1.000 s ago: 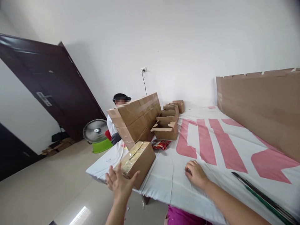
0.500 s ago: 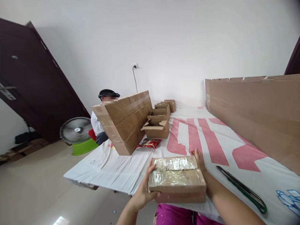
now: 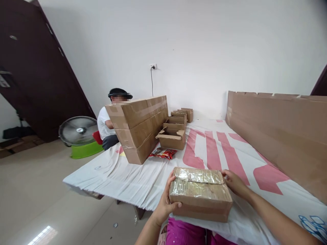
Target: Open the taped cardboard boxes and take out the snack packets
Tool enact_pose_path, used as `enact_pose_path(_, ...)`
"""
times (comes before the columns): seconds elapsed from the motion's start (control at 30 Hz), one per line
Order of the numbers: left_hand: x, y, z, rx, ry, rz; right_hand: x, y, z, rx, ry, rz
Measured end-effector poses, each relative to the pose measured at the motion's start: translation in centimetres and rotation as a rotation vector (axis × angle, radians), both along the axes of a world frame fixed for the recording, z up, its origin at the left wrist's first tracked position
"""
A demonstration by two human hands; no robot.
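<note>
Head view. I hold a taped box (image 3: 200, 194) at the near edge of the counter (image 3: 143, 180), just right of its middle and directly in front of me. Its underside appears to rest on the white cloth with pink markings. The top is sealed with crinkled clear tape.

Left hand (image 3: 166, 204): closed around the left end of the box, thumb across the front face, fingers up the side wall. Right hand (image 3: 235, 183): half-curled, fingertips against the far right corner of the box. I cannot tell how firmly it presses.

Step in hand, as I judge it: a two-handed hold that steadies the box square to me. Part of the box seems to overhang the near edge, so any further move calls for keeping both ends supported and the base flat on the cloth.

Along the left edge stands a stack of sealed boxes (image 3: 139, 127), with open boxes (image 3: 172, 137) in a row just beside it toward the far edge. A red packet (image 3: 163, 153) lies between the stack and the nearest open box. A tall cardboard sheet (image 3: 281, 129) stands along the right edge. Beyond the left edge a person (image 3: 107, 122) sits behind the stack, with a floor fan (image 3: 78, 131) near them.
</note>
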State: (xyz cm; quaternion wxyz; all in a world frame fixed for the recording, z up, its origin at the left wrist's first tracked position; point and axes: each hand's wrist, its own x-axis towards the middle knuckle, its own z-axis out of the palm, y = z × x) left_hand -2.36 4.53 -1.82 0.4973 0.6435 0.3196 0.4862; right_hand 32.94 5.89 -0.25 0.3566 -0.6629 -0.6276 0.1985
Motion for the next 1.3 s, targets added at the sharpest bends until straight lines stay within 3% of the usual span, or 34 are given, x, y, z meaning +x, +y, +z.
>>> enact_pose_path(0.07, 0.1, 0.0, 0.2, 0.015, -0.007, -0.017, 3.4, -2.6, 0.0, -0.027, -0.072, -0.014)
enact_pose_path(0.17, 0.1, 0.1, 0.3, 0.059, 0.001, -0.022, 7.7, -6.3, -1.5, -0.133, -0.283, -0.13)
enact_pose_path(0.27, -0.1, 0.2, 0.1, 0.06, 0.018, -0.035, 9.8, -8.4, -2.9, -0.236, -0.279, -0.115)
enact_pose_path(0.33, -0.3, 0.2, 0.1, 0.049, 0.026, -0.044, 9.9, -8.5, -2.3, -0.217, -0.264, -0.1)
enact_pose_path(0.4, -0.5, 0.2, 0.2, 0.044, 0.028, -0.056, 9.0, -7.7, 0.2, -0.147, -0.269, -0.102)
enact_pose_path(0.5, -0.7, 0.0, 0.9, 0.044, 0.037, -0.064, 5.8, -5.9, 6.7, -0.084, -0.308, -0.081)
enact_pose_path(0.6, -0.7, -0.1, 1.7, 0.037, 0.047, -0.07, 0.5, -4.5, 13.0, -0.122, -0.343, 0.233)
enact_pose_path(0.67, -0.6, -0.1, 2.0, 0.003, 0.041, -0.084, -3.5, -3.9, 15.3, -0.082, -0.413, 0.429)
enact_pose_path(0.8, -0.3, -0.1, 2.2, -0.067, 0.002, -0.108, -10.2, -2.6, 16.0, 0.033, -0.685, 0.657)
enact_pose_path(0.93, -0.3, 0.0, 2.0, -0.083, -0.017, -0.136, -13.3, -1.4, 15.8, 0.107, -0.834, 0.735)
enact_pose_path(1.17, -0.4, 0.2, 1.3, -0.102, -0.057, -0.138, -11.6, -2.3, 17.8, 0.056, -1.227, 0.846)
enact_pose_path(1.3, 0.5, -0.1, 1.4, -0.131, -0.043, -0.167, -9.5, -3.3, 17.5, 0.103, -1.325, 0.835)
